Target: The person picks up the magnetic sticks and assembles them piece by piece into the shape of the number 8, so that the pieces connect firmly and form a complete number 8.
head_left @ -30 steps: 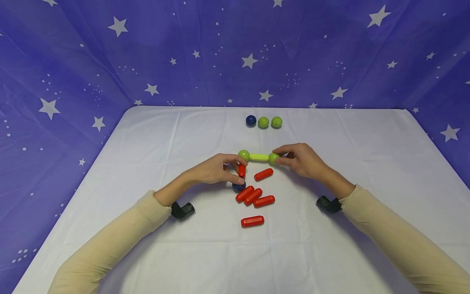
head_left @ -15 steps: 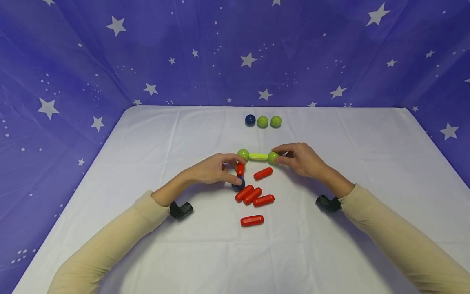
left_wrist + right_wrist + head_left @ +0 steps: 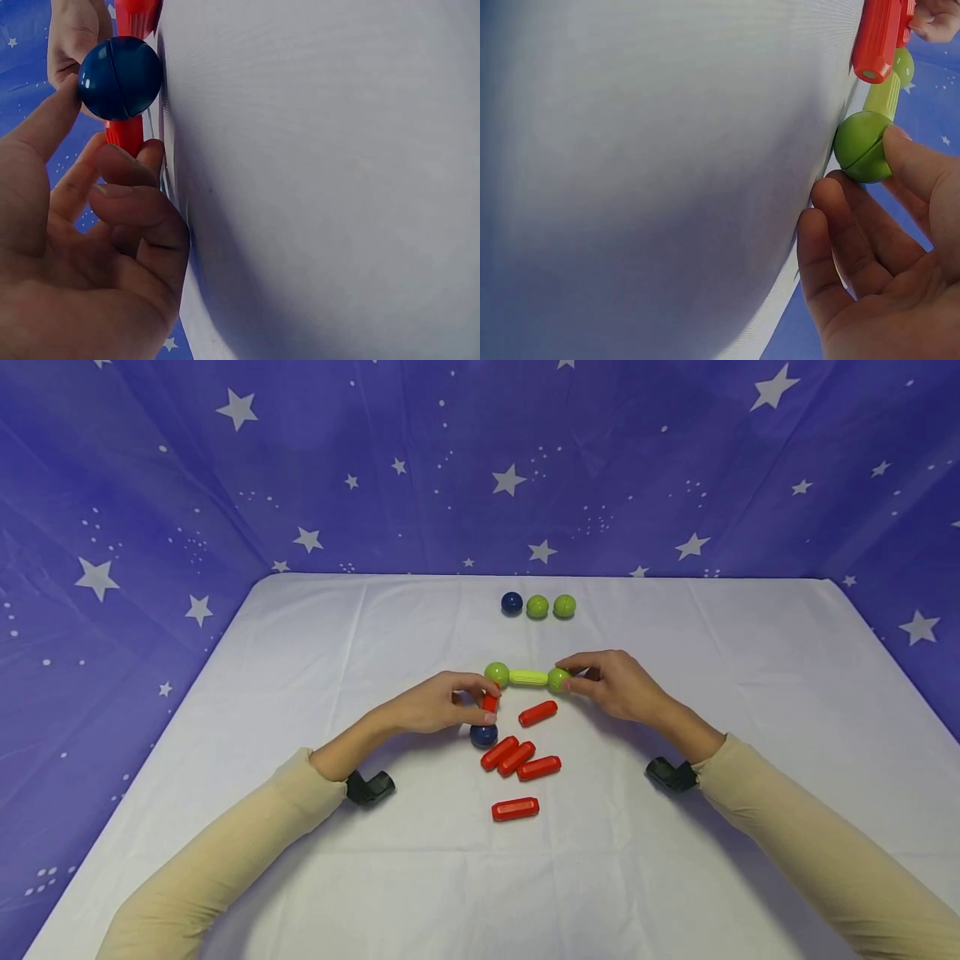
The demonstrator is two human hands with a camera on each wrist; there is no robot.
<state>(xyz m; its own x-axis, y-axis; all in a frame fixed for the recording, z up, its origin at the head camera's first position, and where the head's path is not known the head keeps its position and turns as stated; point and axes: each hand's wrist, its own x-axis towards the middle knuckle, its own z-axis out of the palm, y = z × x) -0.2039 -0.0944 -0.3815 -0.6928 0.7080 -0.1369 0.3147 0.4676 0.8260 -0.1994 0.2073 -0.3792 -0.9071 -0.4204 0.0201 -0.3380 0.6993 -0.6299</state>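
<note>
My left hand [image 3: 438,702] holds a short red rod [image 3: 490,702] between thumb and fingers. A dark blue ball [image 3: 483,734] sits at the rod's near end, just by the thumb; in the left wrist view the ball [image 3: 120,79] hides part of the rod [image 3: 125,135]. At the rod's far end is a green ball [image 3: 497,674], joined to a yellow-green ribbed rod [image 3: 528,677]. My right hand [image 3: 618,687] pinches the green ball [image 3: 558,680] at that rod's other end, thumb on its side in the right wrist view [image 3: 864,146].
Several loose red rods [image 3: 516,758] lie on the white cloth, one apart nearer me [image 3: 515,809] and one below the yellow-green rod [image 3: 537,713]. A dark blue ball [image 3: 512,603] and two green balls [image 3: 537,606] stand in a row farther back. A starry curtain [image 3: 420,460] surrounds the table.
My left thumb has slid up off the near blue ball toward the red rod. That ball and the rod's near end have shifted slightly left. The right hand keeps its pinch.
</note>
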